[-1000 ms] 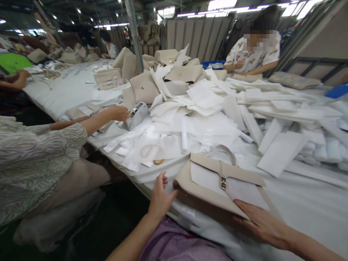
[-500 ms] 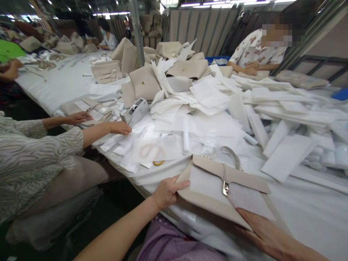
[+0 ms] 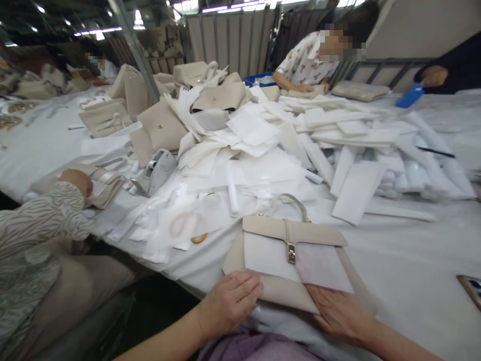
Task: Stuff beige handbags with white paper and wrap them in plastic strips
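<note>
A beige handbag (image 3: 278, 293) lies on the white-covered table in front of me, its front panel towards me. Its flap has a strap with a gold clasp (image 3: 291, 253), and a top handle (image 3: 295, 200) arches behind. A thin white sheet (image 3: 263, 258) hangs from under the flap across the front. My left hand (image 3: 235, 301) is closed over the lower left edge. At the lower right edge, my right hand (image 3: 340, 313) grips the bag, its fingers partly hidden under the sheet and showing faintly through it.
Loose white sheets (image 3: 255, 165) and foam pieces (image 3: 356, 190) heap beyond the bag. Near them are a tape dispenser (image 3: 160, 170), yellow-handled scissors (image 3: 199, 238) and more beige bags (image 3: 161, 125). A co-worker's sleeve (image 3: 56, 210) is at left; a phone (image 3: 471, 288) lies at right.
My view has turned right. The handbag now lies flatter and straighter to me. My left hand has shifted from its left side to its lower left edge.
</note>
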Action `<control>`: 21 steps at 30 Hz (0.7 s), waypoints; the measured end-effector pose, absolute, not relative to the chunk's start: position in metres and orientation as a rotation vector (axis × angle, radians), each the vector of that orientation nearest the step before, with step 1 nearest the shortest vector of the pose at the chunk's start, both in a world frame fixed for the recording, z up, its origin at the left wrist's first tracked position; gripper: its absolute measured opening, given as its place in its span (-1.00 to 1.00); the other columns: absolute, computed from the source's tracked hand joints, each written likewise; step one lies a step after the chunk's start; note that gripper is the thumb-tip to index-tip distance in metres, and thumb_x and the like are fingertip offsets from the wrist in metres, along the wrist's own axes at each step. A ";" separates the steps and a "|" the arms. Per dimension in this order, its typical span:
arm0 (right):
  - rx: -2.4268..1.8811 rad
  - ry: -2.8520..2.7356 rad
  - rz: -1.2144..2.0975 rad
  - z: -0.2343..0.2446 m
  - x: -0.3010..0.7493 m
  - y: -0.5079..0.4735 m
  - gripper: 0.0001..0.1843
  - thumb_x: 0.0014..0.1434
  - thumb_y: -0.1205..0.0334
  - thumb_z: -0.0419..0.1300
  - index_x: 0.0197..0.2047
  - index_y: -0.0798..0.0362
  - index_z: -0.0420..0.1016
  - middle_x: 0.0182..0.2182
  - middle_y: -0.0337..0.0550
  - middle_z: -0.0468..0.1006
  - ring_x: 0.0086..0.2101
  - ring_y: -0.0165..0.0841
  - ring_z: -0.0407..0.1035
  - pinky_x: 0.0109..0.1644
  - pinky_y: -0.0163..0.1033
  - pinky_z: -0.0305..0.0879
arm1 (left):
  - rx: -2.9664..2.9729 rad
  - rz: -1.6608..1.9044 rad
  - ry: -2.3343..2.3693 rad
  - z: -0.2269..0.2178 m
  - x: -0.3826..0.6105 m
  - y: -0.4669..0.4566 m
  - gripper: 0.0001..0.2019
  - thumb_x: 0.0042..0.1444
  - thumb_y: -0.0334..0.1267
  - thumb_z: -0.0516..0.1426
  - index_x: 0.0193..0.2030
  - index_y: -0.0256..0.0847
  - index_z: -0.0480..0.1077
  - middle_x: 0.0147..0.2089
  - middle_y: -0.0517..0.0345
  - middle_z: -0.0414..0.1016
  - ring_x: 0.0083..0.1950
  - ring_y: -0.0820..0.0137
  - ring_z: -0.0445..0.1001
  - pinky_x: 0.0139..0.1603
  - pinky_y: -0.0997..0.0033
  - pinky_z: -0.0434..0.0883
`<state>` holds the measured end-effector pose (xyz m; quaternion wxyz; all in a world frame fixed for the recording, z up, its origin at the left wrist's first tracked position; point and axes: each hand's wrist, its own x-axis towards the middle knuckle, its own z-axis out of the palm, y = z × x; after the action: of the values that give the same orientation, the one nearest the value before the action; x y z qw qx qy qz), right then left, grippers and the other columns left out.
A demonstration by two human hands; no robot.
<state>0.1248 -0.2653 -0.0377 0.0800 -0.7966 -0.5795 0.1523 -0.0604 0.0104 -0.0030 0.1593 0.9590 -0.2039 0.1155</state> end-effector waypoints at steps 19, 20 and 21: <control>-2.228 -1.569 0.424 0.031 0.139 -0.280 -0.62 0.26 0.14 -0.03 0.07 0.06 0.40 -0.04 0.01 0.51 -0.01 -0.18 0.34 0.20 0.01 0.08 | 2.734 -0.158 -0.997 -0.049 -0.002 -0.033 -0.25 0.23 -0.16 0.06 0.42 -0.12 -0.32 0.41 0.02 0.05 0.29 0.28 0.25 0.21 0.37 0.33; -2.256 -1.542 0.402 0.023 0.136 -0.281 -0.62 0.27 0.14 -0.04 0.06 0.07 0.40 -0.07 0.02 0.52 -0.05 -0.19 0.36 0.18 0.00 0.11 | 2.733 -0.115 -0.994 -0.055 -0.004 -0.032 -0.30 0.25 -0.15 0.04 0.42 -0.09 -0.27 0.39 0.05 0.10 0.26 0.31 0.28 0.20 0.40 0.34; -2.283 -1.521 0.389 0.013 0.132 -0.282 -0.62 0.27 0.14 -0.05 0.05 0.07 0.41 -0.08 0.02 0.53 -0.07 -0.19 0.37 0.15 -0.01 0.15 | 2.739 -0.069 -0.982 -0.061 -0.005 -0.031 -0.34 0.26 -0.14 0.02 0.41 -0.04 -0.21 0.37 0.09 0.14 0.23 0.32 0.33 0.20 0.40 0.34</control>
<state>0.1322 -0.2820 0.0130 0.1843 -0.8099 -0.5396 0.1380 -0.0051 -0.0310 -0.0610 0.1154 0.9348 -0.3352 -0.0237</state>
